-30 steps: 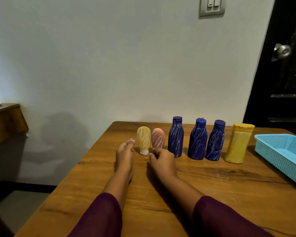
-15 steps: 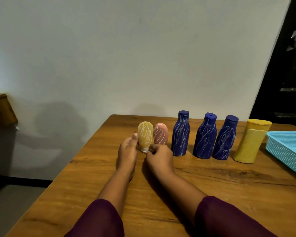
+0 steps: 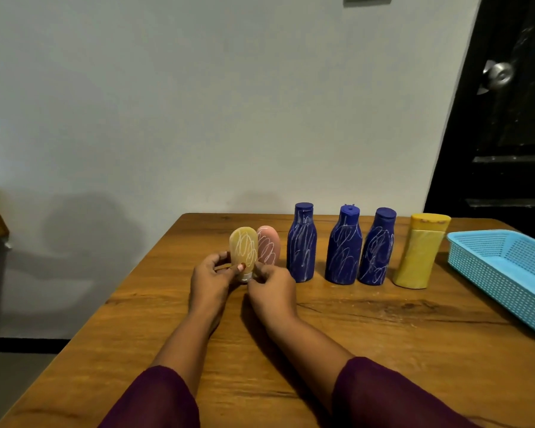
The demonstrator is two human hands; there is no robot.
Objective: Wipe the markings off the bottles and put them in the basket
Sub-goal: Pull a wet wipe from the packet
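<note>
In the head view, the left hand (image 3: pixel 209 281) curls its fingers round the low part of the small yellow bottle (image 3: pixel 244 251), thumb on the front. The right hand (image 3: pixel 272 288) pinches it near the cap. Two hands likely keep it steady, scribbles facing the person. It stands first in the row on the table (image 3: pixel 352 335), just beside the pink bottle (image 3: pixel 269 247). The blue basket (image 3: pixel 491 282) sits at the right, likely handy for clean bottles.

Yellow tube (image 3: pixel 243 253) held upright, bottles (image 3: pixel 343 254) rowed — basket (image 3: pixel 494 282) right
</note>
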